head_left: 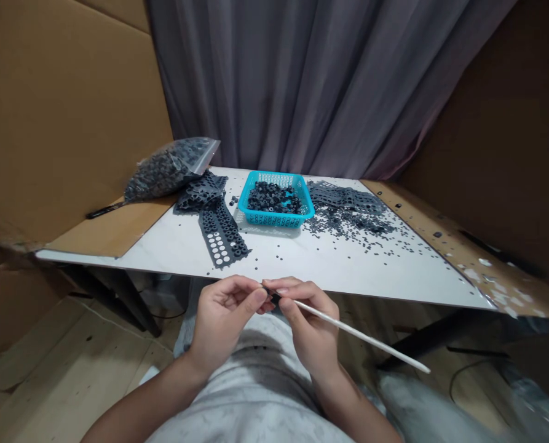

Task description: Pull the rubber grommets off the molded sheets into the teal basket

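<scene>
Stick [366, 338] (white) in right hand [317, 329]

Dim, muted light (distorted edges).

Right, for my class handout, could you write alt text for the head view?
The left hand and right hand hold a small black piece between them, a thin white stick jutting from the right hand. Beyond, on a white table, a blue basket of black pieces stands left of scattered black scraps.
</scene>
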Tool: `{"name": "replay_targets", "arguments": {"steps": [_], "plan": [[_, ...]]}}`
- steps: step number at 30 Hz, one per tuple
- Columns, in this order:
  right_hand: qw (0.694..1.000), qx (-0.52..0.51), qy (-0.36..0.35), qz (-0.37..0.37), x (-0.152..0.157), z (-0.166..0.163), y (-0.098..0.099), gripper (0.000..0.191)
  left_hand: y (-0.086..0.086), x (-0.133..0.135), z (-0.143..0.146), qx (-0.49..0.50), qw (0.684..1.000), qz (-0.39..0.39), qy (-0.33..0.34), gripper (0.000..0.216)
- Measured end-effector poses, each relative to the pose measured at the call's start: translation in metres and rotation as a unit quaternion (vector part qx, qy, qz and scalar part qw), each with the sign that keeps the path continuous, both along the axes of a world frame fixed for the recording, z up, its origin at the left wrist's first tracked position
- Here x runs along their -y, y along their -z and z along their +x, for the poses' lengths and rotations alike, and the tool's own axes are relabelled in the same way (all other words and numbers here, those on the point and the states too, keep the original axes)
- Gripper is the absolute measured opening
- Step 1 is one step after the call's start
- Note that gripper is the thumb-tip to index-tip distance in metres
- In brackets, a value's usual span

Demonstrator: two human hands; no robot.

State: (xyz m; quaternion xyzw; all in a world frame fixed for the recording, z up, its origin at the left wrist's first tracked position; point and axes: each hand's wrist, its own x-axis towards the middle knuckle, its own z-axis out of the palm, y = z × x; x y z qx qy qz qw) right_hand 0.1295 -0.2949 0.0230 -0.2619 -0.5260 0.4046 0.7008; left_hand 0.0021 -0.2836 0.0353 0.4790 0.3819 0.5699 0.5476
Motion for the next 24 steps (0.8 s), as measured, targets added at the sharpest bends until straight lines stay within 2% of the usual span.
{"name": "replay_targets", "arguments": {"steps": [8,15,24], "plan": [[0.998,0.045,0.019,0.03,0.0,0.004,0.007,0.014,-0.001,0.0,0.0,0.024,1.0,-0.001,0.015,0.008],[0.987,0.081,0.071,0.12,-0.002,0.001,0.018,0.029,0.0,0.0,0.0,0.033,0.999,-0.001,0.03,0.008],[0.978,0.105,0.104,0.145,-0.003,-0.001,0.019,0.036,0.003,0.001,0.0,0.025,0.999,-0.002,0.034,0.007]]}}
